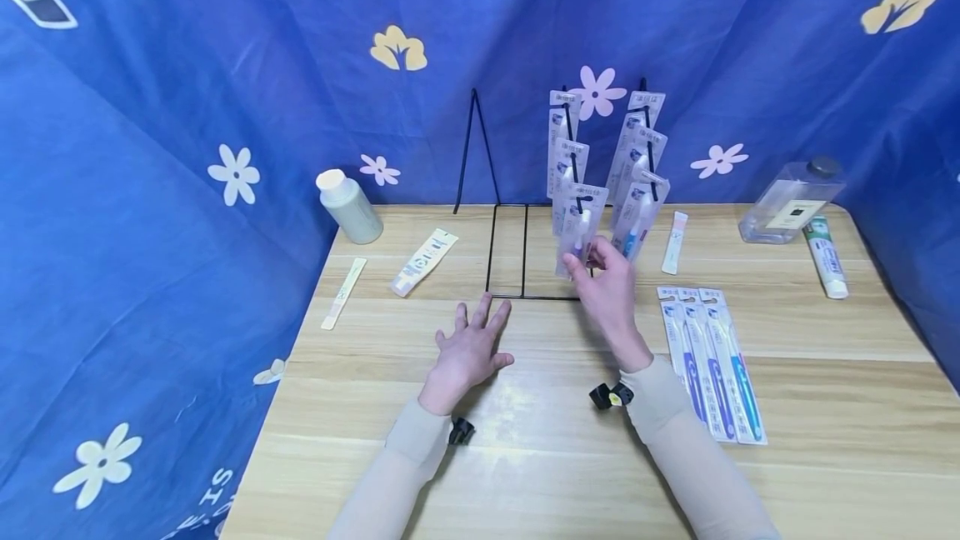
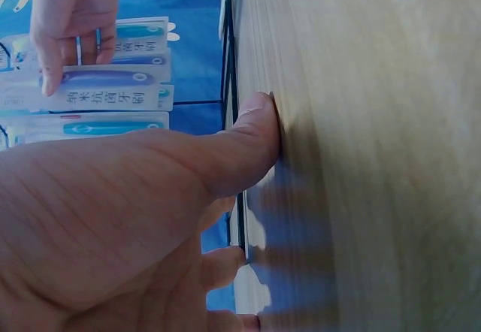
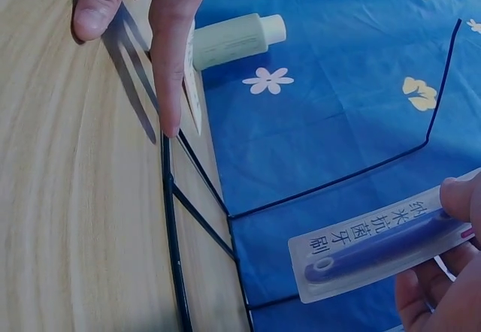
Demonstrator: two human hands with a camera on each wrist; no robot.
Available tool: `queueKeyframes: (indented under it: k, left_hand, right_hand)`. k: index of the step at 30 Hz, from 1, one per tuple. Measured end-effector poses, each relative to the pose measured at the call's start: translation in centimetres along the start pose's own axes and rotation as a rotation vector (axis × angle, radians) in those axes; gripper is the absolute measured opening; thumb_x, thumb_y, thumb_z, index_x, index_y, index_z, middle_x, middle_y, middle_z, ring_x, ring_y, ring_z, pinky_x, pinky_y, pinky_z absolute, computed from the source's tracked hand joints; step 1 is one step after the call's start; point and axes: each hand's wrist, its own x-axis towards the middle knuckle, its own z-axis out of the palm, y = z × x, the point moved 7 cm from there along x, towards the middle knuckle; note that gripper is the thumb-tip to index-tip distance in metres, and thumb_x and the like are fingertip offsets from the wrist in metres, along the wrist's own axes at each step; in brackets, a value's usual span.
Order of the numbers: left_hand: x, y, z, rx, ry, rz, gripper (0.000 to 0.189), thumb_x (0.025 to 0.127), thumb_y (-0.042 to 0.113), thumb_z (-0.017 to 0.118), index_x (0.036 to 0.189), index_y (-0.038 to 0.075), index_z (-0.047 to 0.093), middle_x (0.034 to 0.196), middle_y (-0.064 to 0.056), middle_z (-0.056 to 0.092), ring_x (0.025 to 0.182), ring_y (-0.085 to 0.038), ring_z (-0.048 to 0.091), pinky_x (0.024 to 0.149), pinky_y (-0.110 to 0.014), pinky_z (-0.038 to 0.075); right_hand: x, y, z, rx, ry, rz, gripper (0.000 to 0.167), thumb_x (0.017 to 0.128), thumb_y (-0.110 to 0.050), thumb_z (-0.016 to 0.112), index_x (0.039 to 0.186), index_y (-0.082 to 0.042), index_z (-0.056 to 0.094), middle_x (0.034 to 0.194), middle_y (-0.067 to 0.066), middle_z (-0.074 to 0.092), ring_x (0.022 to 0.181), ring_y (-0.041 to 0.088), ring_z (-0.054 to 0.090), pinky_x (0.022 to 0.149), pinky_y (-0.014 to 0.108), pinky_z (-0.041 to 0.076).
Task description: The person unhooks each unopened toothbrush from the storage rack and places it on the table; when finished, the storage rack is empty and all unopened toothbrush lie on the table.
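Observation:
My right hand [image 1: 611, 294] pinches the lower end of a packaged toothbrush [image 1: 587, 208], a clear blister card with a purple handle. Its top hangs on a hook of the black wire rack [image 1: 524, 257]. Behind it on the same hook line hang more toothbrush packs [image 1: 557, 140], and a second row [image 1: 648, 140] hangs to the right. In the right wrist view the held pack [image 3: 353, 253] shows printed characters beside its handle. My left hand [image 1: 467, 350] lies with spread fingers on the tabletop, its fingertips right at the rack's front bar.
Three toothbrush packs [image 1: 712, 365] lie side by side right of my right arm. A bottle [image 1: 351, 207], a patterned packet [image 1: 424, 262] and a slim stick pack [image 1: 344, 293] are at left. Another stick pack [image 1: 675, 243], a clear bottle [image 1: 791, 202] and a toothpaste tube [image 1: 827, 258] are at right.

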Motion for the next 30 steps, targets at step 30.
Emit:
queueKeyframes:
  k: [30]
  left_hand:
    - [0.2,0.0,0.2,0.005,0.006,-0.002,0.094,0.089,0.055,0.069,0.163,0.036,0.015,0.174,0.000,0.007,0.155,-0.049,0.013,0.107,-0.081,0.032]
  right_hand:
    - [-4.0,0.1,-5.5,-0.044,0.021,-0.084,0.014,0.092,-0.001,0.070,0.101,0.009,0.069,0.102,0.027,0.075,0.090,-0.014,0.062,0.081,0.006,0.052]
